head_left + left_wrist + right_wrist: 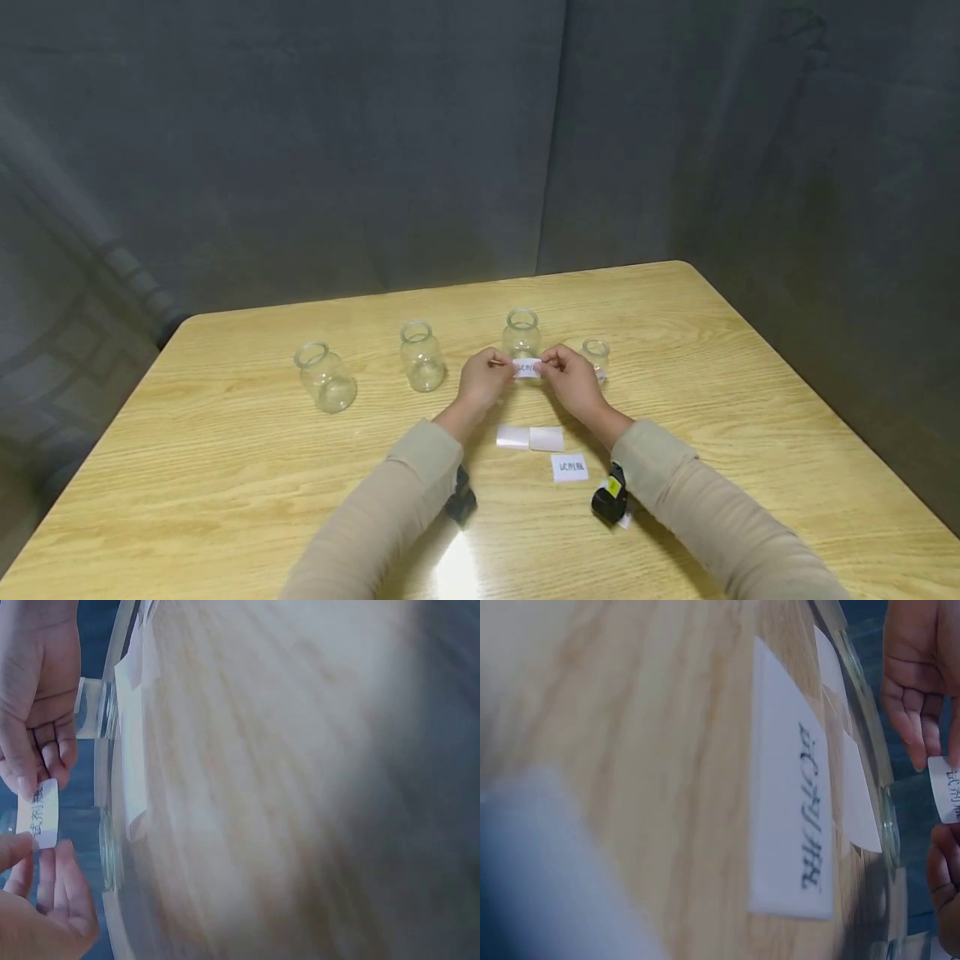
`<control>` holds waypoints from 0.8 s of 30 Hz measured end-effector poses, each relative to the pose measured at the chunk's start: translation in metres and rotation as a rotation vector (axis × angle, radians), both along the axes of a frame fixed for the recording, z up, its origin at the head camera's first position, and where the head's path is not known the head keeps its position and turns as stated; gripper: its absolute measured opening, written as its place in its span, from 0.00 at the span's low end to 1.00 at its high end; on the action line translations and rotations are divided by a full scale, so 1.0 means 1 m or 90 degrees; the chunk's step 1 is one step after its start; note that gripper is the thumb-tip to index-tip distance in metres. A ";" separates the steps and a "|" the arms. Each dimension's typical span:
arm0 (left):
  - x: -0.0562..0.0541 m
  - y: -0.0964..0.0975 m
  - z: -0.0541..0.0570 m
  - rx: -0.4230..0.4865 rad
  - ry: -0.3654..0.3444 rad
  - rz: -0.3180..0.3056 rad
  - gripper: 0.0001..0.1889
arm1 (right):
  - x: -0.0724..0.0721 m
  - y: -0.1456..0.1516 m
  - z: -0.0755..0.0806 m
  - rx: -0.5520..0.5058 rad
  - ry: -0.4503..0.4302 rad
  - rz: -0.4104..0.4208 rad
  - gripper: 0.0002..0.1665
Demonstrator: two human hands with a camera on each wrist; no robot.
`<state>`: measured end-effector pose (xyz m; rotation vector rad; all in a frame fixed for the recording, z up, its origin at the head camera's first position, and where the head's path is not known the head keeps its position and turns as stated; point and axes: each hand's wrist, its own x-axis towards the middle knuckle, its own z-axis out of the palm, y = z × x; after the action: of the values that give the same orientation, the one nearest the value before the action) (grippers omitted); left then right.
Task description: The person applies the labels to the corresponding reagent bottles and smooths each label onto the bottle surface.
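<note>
Between both hands is a small white label (pixel 527 367) with printed dark characters, stretched flat in front of a clear glass jar (pixel 522 327). My left hand (pixel 482 379) pinches its left end with thumb and fingertip; my right hand (pixel 573 383) pinches the right end. In the left wrist view the label (pixel 39 814) spans the two hands' fingertips, the jar standing behind it. Close beyond the right hand is another glass jar (pixel 596 353) bearing a white label, partly hidden by that hand.
Two more glass jars (pixel 327 379) (pixel 423 358) stand to the left. Nearer me lie two blank white slips (pixel 512 437) (pixel 547 439) and a printed label (pixel 570 467). Another white slip (pixel 626 520) shows partly beneath the right wrist's black device (pixel 609 500). A dark curtain (pixel 375 150) hangs behind the wooden table (pixel 225 467).
</note>
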<state>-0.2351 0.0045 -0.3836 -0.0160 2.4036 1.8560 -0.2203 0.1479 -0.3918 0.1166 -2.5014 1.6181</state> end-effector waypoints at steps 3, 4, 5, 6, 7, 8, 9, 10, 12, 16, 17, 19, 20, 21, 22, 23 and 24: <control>0.000 0.001 0.001 -0.025 0.016 0.013 0.05 | -0.001 -0.002 0.001 0.018 -0.004 -0.020 0.06; 0.001 0.001 0.002 -0.040 0.021 0.019 0.05 | -0.002 -0.003 0.001 0.027 -0.005 -0.027 0.06; 0.001 0.002 0.002 -0.052 0.028 0.024 0.05 | -0.002 -0.004 0.001 0.034 -0.008 -0.033 0.06; 0.001 0.003 0.002 -0.065 0.035 0.030 0.04 | -0.002 -0.005 0.002 0.043 -0.005 -0.040 0.06; 0.001 0.003 0.002 -0.074 0.042 0.034 0.04 | -0.002 -0.006 0.002 0.050 -0.005 -0.045 0.06; 0.001 0.004 0.003 -0.085 0.047 0.038 0.04 | -0.002 -0.007 0.002 0.058 -0.004 -0.050 0.06; 0.001 0.004 0.003 -0.092 0.053 0.041 0.04 | -0.002 -0.008 0.003 0.064 -0.006 -0.054 0.06; 0.001 0.004 0.003 -0.099 0.059 0.042 0.04 | -0.002 -0.009 0.003 0.067 -0.007 -0.059 0.06; 0.000 0.004 0.003 -0.114 0.065 0.040 0.04 | -0.002 -0.010 0.003 0.076 -0.008 -0.067 0.06; -0.001 0.004 0.003 -0.138 0.070 0.029 0.04 | -0.003 -0.010 0.002 0.092 -0.008 -0.077 0.06; -0.001 0.004 0.003 -0.139 0.069 0.027 0.04 | -0.003 -0.010 0.003 0.097 -0.008 -0.078 0.06; -0.001 0.003 0.003 -0.126 0.065 0.023 0.04 | -0.003 -0.011 0.004 0.100 -0.007 -0.079 0.06; -0.001 0.003 0.003 -0.118 0.063 0.020 0.04 | -0.003 -0.011 0.004 0.101 -0.005 -0.077 0.06; -0.001 0.003 0.003 -0.111 0.060 0.018 0.04 | -0.004 -0.011 0.005 0.098 -0.007 -0.074 0.06; -0.001 0.003 0.003 -0.106 0.059 0.016 0.04 | -0.004 -0.011 0.005 0.096 -0.008 -0.069 0.06; -0.002 0.002 0.003 -0.105 0.064 0.015 0.04 | -0.004 -0.010 0.006 0.095 -0.007 -0.064 0.05; -0.002 0.002 0.002 -0.103 0.070 0.014 0.04 | -0.005 -0.010 0.006 0.093 -0.007 -0.060 0.05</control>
<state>-0.2371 0.0067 -0.3813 0.0475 2.6331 1.7082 -0.2253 0.1375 -0.3858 0.0071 -2.5892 1.4039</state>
